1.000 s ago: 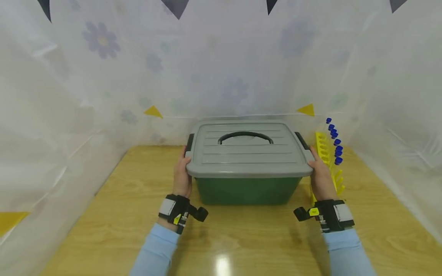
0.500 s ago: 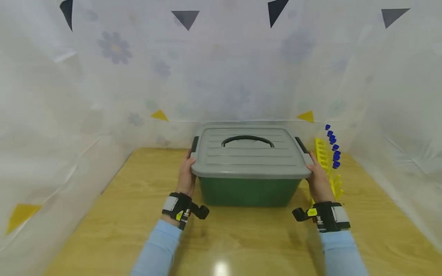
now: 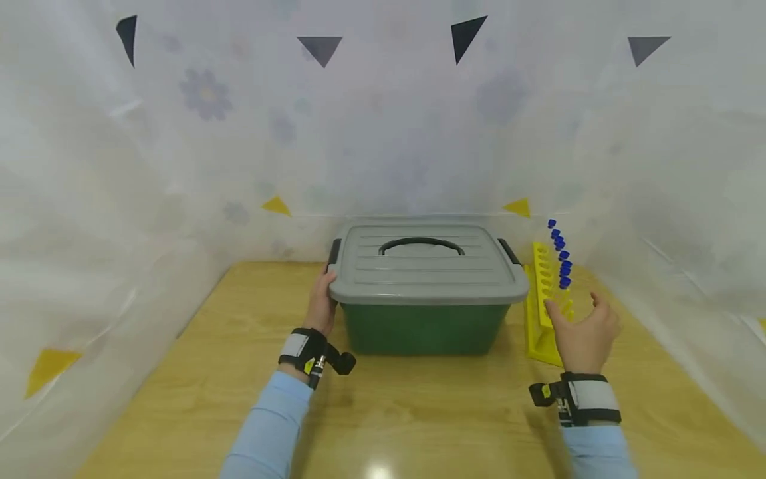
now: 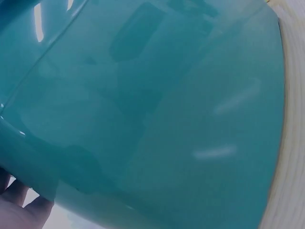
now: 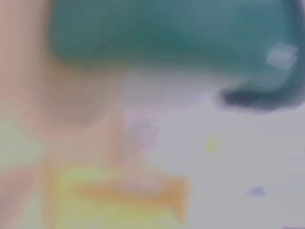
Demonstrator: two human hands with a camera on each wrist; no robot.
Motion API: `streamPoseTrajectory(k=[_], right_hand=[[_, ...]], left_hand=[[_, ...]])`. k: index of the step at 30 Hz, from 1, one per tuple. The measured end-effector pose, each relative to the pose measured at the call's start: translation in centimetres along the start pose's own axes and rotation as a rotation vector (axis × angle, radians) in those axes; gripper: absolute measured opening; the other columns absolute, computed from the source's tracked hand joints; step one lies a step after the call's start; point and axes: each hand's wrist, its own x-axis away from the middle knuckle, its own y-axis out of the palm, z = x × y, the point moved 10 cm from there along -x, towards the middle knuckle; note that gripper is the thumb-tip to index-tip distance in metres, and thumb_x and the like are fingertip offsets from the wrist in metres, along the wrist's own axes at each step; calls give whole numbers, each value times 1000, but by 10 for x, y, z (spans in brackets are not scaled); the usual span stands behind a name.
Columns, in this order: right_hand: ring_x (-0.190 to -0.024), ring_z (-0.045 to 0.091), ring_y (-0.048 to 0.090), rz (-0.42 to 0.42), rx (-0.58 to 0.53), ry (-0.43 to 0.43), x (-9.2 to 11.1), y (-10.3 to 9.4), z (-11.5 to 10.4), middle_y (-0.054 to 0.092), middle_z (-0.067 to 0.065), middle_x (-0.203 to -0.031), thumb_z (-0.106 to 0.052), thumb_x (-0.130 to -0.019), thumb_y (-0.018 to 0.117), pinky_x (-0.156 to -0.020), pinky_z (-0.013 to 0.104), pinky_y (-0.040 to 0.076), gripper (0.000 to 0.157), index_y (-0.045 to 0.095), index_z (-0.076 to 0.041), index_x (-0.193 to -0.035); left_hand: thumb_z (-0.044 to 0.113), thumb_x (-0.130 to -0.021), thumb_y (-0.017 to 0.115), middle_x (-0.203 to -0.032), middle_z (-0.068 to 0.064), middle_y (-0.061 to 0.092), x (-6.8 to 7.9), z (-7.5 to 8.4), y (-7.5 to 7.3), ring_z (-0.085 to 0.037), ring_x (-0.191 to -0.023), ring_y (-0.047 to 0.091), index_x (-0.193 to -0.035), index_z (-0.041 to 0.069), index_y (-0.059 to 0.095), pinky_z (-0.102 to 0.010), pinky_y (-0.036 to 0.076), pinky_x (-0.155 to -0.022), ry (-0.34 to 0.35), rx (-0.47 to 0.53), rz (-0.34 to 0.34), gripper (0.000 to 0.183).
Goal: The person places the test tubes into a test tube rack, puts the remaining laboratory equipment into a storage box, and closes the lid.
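A green storage box (image 3: 421, 329) with a grey lid (image 3: 427, 283) and dark carry handle (image 3: 421, 241) stands mid-table. My left hand (image 3: 320, 307) holds its left end, thumb at the lid's rim. In the left wrist view the green box wall (image 4: 190, 105) fills most of the picture, with a few fingertips (image 4: 40, 205) at the lower left. Apart from the box, my right hand (image 3: 588, 338) has thumb and forefinger spread beside a yellow test tube rack (image 3: 532, 326). Several blue-capped tubes (image 3: 565, 283) stand in a row along the rack's right side. The right wrist view is badly blurred.
A wooden table (image 3: 419, 412) carries everything. Whitish plastic sheeting (image 3: 407, 133) with flowers and small triangles hangs behind the table and along both sides. Close to the rear sheet lies the back of the box.
My right hand has let go of the box's right end and moved right to the rack, fingers spreading. The left hand keeps its hold. The whole view has shifted slightly.
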Motion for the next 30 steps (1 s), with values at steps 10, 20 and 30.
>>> streamPoseTrajectory(k=[10, 20, 30], right_hand=[[-130, 47, 33, -342, 100, 144, -19, 42, 63, 26, 34, -144, -44, -88, 57, -107, 57, 30, 90, 10, 7, -145], [-113, 42, 46, -447, 171, 64, -19, 45, 61, 40, 35, -131, -36, -94, 44, -89, 50, 44, 68, 28, 13, -138], [-125, 52, 33, -596, 270, -24, -14, 44, 58, 25, 39, -142, -57, -92, 41, -98, 62, 35, 90, 12, 12, -143]], left_hand=[[20, -95, 34, -152, -9, 27, -2, 5, 3, -22, -137, 27, -148, 10, 22, -43, 19, -115, 2, 20, 3, 55], [21, -95, 35, -153, -8, 25, 1, 7, 0, -22, -139, 25, -149, 10, 20, -44, 18, -116, -29, 30, 22, 57], [23, -96, 36, -156, -13, 16, 10, 17, -7, -25, -143, 18, -150, 8, 10, -43, 16, -117, -79, -125, 77, 62]])
